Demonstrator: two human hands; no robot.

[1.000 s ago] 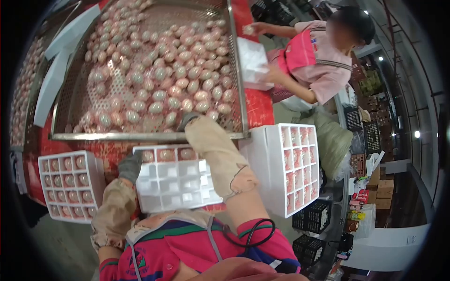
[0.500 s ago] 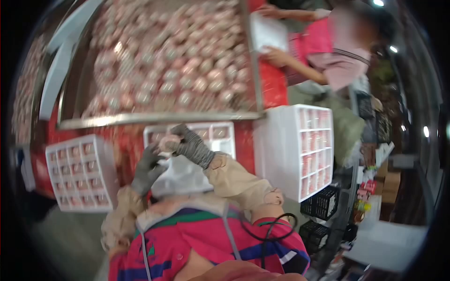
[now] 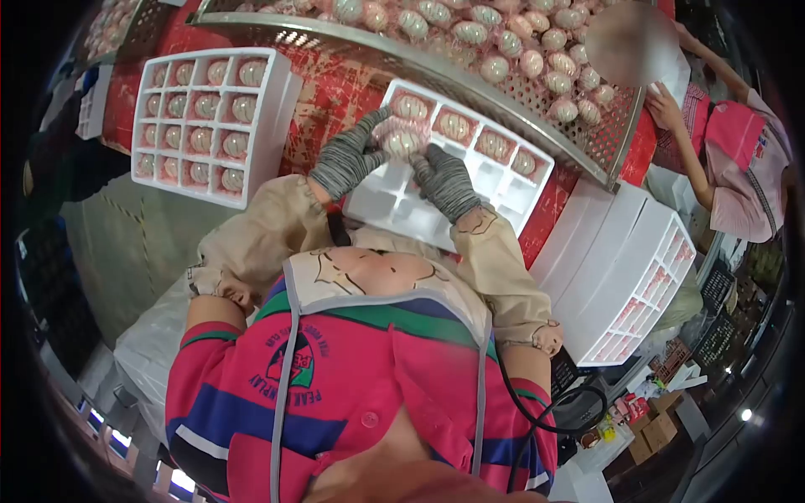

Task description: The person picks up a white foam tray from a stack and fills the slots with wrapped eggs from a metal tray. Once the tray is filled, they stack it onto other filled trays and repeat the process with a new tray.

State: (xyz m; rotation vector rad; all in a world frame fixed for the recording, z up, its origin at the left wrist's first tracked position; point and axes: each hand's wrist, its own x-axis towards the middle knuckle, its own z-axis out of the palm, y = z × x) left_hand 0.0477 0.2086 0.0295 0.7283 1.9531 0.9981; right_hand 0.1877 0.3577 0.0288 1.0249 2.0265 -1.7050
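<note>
Between my two grey-gloved hands is a pale egg (image 3: 403, 141) in pink-tinted clear wrapping. My left hand (image 3: 348, 157) grips its left side with bent fingers. At its lower right, the fingertips of my right hand (image 3: 449, 178) press on it. Under the hands lies a white foam box (image 3: 394, 205) divided into square compartments. Wrapped eggs (image 3: 495, 145) sit along its far row, while the visible nearer compartments are bare white. The held egg hides part of the box's left side.
A metal perforated tray (image 3: 620, 126) of loose wrapped eggs lies beyond the box. One filled foam box (image 3: 285, 109) stands at left; more foam boxes (image 3: 599, 251) stand at right. A co-worker (image 3: 738, 159) is at the far right. The table (image 3: 323, 84) is red.
The view has swung, so the tray and co-worker sit higher and farther right. My hands remain over the foam box, still together at a wrapped egg.
</note>
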